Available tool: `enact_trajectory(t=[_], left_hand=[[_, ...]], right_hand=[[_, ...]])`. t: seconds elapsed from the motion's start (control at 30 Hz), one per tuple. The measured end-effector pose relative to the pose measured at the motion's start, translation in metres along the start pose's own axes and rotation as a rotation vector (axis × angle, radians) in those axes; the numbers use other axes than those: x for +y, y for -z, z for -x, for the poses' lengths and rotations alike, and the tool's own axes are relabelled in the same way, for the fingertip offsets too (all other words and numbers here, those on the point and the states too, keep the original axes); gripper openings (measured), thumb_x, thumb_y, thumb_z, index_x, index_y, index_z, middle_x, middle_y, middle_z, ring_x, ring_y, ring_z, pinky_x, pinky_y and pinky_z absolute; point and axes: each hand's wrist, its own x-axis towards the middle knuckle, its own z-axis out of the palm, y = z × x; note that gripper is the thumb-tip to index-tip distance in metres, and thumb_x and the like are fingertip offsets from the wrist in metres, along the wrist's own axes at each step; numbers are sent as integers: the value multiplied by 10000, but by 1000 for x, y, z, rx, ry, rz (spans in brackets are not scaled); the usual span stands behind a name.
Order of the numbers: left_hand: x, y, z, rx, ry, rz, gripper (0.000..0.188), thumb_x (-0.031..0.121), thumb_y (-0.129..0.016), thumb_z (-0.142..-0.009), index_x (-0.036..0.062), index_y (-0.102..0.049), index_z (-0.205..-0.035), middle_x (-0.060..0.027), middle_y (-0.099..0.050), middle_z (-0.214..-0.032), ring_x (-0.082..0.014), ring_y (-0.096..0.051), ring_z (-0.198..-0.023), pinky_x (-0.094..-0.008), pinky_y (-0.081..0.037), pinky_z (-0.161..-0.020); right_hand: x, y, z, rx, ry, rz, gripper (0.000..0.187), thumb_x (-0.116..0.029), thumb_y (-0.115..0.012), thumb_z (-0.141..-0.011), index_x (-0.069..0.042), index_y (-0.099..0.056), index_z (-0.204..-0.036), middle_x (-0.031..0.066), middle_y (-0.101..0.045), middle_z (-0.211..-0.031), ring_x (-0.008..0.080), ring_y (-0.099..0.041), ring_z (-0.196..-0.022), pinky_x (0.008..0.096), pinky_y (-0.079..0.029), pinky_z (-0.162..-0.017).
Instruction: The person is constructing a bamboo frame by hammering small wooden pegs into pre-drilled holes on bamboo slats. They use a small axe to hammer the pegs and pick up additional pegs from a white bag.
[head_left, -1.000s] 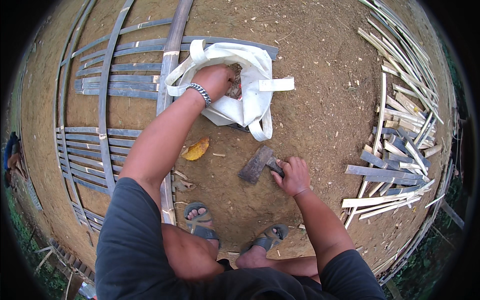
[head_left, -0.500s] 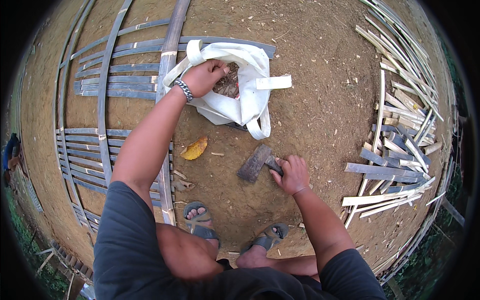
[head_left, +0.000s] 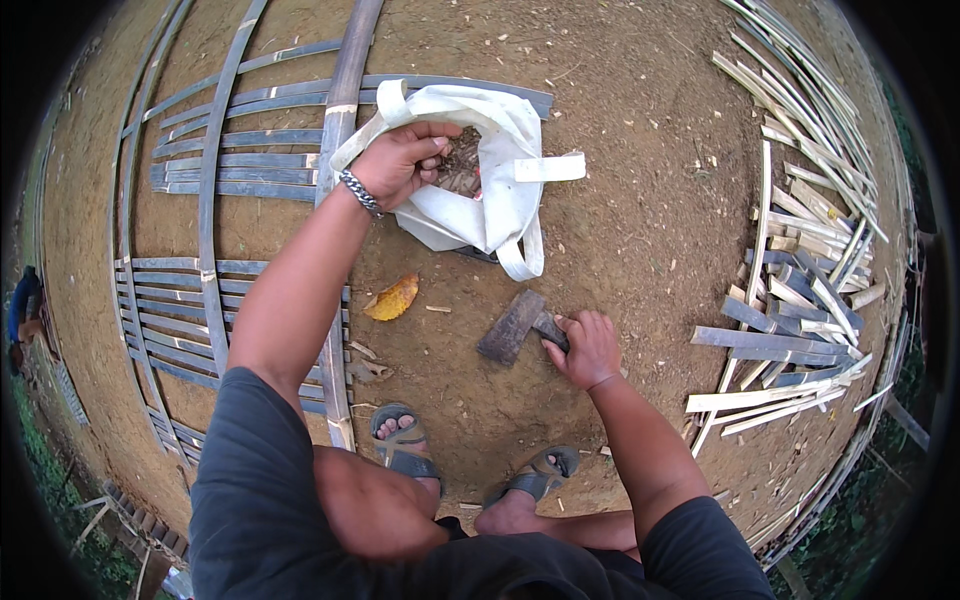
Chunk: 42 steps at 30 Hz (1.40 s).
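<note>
My left hand (head_left: 398, 165), with a chain bracelet at the wrist, is over the mouth of a white fabric bag (head_left: 508, 190). Its thumb and fingers are closed in a pinch; whatever they hold is too small to make out. Inside the bag lies a heap of small brown pieces (head_left: 460, 180), with a bit of red at the edge. My right hand (head_left: 588, 350) is wrapped round the dark handle of a hatchet (head_left: 512, 327), whose broad, flat head rests on the bare soil.
Left of the bag lies a lattice of dark bamboo strips (head_left: 208, 200) with a thick pole (head_left: 345, 90). A heap of split bamboo pieces (head_left: 790, 330) is at the right. A yellow leaf (head_left: 392, 298) lies near my sandalled feet (head_left: 405, 445). Another person (head_left: 25, 310) shows at the far left edge.
My left hand has turned and drawn back slightly toward the bag's near left rim, its fingers now showing in a pinch. The right hand and hatchet stay in place.
</note>
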Motion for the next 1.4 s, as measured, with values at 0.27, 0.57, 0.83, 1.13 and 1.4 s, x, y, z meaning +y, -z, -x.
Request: enact_trajectory(t=[0.27, 0.57, 0.83, 1.13, 1.4], left_hand=[[-16, 12, -15, 105, -156, -394, 206, 134, -637, -920, 36, -715, -1083, -32, -660, -903, -144, -577, -757, -302, -502, -719], [-17, -27, -16, 145, -332, -1654, 215, 187, -703, -901, 124, -776, -1093, -134, -721, -1101, -350, -702, -1019, -448, -557, -895], [-20, -24, -29, 125, -337, -1674, 161, 161, -675, -912, 110, -752, -1045, -121, -727, -1104, -355, -697, -1018, -469, -553, -884], [-12, -10, -17, 108, -109, -1085, 185, 234, -672, -1011, 53, -709, -1031, -15, -699, -948, -113, -594, -787, -295, -500, -731], [-13, -7, -3, 43, 33, -3, 102, 188, -645, -1046, 91, -668, -1071, 79, -522, -811, -40, -426, -695, -218, -381, -615]], right_hand=[[-2, -1, -2, -7, -8, -9, 448, -397, -789, -851, -99, -653, -1157, 110, -592, -1047, 324, -595, -986, 456, -450, -893], [-3, 1, -2, -24, -15, -11, 485, -361, -796, -835, -82, -610, -1185, 131, -594, -1072, 351, -589, -992, 475, -444, -896], [-2, 0, -1, 1, -1, -26, 489, -361, -798, -832, -79, -604, -1181, 135, -591, -1069, 355, -587, -991, 482, -439, -892], [-3, 3, -3, 2, -4, -3, 481, -358, -808, -819, -84, -615, -1163, 123, -601, -1056, 346, -598, -967, 468, -446, -880], [-2, 2, -3, -12, -6, -22, 486, -356, -806, -823, -76, -602, -1163, 136, -598, -1063, 354, -591, -982, 479, -440, -882]])
